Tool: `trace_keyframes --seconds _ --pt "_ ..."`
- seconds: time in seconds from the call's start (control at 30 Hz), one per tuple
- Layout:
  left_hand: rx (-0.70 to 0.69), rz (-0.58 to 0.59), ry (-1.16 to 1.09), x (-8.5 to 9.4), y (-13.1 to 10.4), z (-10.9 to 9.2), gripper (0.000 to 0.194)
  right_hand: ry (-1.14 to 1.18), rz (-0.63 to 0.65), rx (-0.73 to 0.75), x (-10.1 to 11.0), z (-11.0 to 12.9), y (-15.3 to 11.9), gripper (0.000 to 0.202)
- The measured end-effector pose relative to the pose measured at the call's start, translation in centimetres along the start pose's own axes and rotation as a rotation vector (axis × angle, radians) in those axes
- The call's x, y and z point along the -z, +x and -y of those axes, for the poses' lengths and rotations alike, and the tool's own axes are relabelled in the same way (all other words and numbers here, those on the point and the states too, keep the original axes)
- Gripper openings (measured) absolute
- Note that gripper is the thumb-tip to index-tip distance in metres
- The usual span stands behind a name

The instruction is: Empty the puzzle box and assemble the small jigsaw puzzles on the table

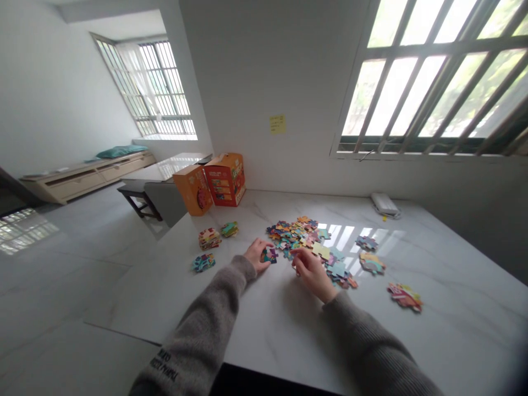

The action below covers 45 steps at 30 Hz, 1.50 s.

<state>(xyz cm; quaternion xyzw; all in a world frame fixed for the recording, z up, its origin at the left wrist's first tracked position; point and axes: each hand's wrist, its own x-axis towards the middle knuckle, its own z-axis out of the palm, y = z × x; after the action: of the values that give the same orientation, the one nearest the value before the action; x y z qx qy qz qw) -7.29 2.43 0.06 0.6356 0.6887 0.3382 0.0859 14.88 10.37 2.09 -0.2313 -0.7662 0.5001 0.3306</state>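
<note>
My left hand (pixel 256 256) is closed around the edge of a small stack of dark purple and teal jigsaw puzzle pieces (pixel 271 255) on the table. Just right of it, my right hand (pixel 310 270) has its fingers curled together at the near edge of a heap of mixed puzzle pieces (pixel 295 234). What lies between those fingertips, if anything, is too small to make out. The heap spreads past my right hand, with light blue pieces (pixel 337 268) beside the knuckles.
Sorted piles sit left, including a red one (pixel 209 238), a green one (pixel 230 229) and a teal one (pixel 203 263). More lie right: blue (pixel 367 243), yellow-grey (pixel 372 263), red (pixel 405 297). An orange box (pixel 193 190) and red box (pixel 226 180) stand behind.
</note>
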Motion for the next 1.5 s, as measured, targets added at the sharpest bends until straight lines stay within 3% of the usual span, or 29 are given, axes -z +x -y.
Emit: trace_keyframes --seconds 0.1,0.2,0.27,0.37,0.47,0.53,0.67,0.87,0.97,1.07,1.13,1.2,1.3,1.4,1.5 --pt "0.017 -0.027 -0.336 -1.1 -0.6 -1.3 0.025 -0.083 0.003 0.061 -0.1 0.2 -0.1 0.029" --pt "0.067 0.002 -0.644 -2.1 -1.3 -3.1 0.031 -0.131 0.065 0.090 -0.4 0.8 -0.3 0.024" --pt "0.089 -0.020 -0.734 -2.1 -1.7 -4.1 0.034 -0.122 0.081 0.070 -0.6 1.0 -0.3 0.032" --pt "-0.026 -0.083 -0.595 -1.5 -2.3 -5.0 0.041 -0.024 0.063 -0.024 -0.8 0.7 -0.2 0.044" --pt "-0.194 -0.090 -0.344 -0.9 -2.7 -5.4 0.055 0.083 0.086 -0.144 -0.9 0.2 -0.1 0.046" --pt "-0.238 -0.106 -0.208 -0.6 -3.0 -5.2 0.053 0.116 0.108 -0.172 -0.9 0.2 -0.2 0.045" --pt "-0.149 -0.212 0.101 1.1 -4.7 -2.9 0.047 0.098 0.105 -0.092 -1.2 0.7 -0.8 0.036" --pt "0.344 -0.442 0.477 7.7 -10.4 4.3 0.038 -0.003 0.068 0.017 -0.5 1.1 -0.6 0.030" --pt "0.522 -0.417 0.573 9.9 -12.4 6.6 0.038 -0.119 -0.066 0.076 2.6 1.6 0.3 0.028" --pt "0.594 -0.387 0.582 10.2 -13.2 7.4 0.038 -0.273 -0.309 0.077 7.0 1.0 1.2 0.029" --pt "0.592 -0.395 0.590 10.0 -13.3 7.5 0.040 -0.420 -0.374 0.061 9.2 -0.2 1.4 0.029" --pt "0.544 -0.449 0.595 9.6 -12.8 7.2 0.046 -0.598 -0.299 0.099 10.1 -1.8 1.3 0.026" --pt "0.349 -0.510 0.526 8.7 -11.1 5.5 0.046 -0.825 -0.151 0.168 9.6 -4.0 1.0 0.025" --pt "0.077 -0.402 0.343 6.4 -8.1 1.7 0.032 -0.919 -0.076 0.113 8.8 -5.1 0.9 0.024" --pt "-0.111 -0.263 0.141 2.7 -4.3 -3.4 0.027 -0.900 -0.060 0.076 9.0 -5.0 1.2 0.014"
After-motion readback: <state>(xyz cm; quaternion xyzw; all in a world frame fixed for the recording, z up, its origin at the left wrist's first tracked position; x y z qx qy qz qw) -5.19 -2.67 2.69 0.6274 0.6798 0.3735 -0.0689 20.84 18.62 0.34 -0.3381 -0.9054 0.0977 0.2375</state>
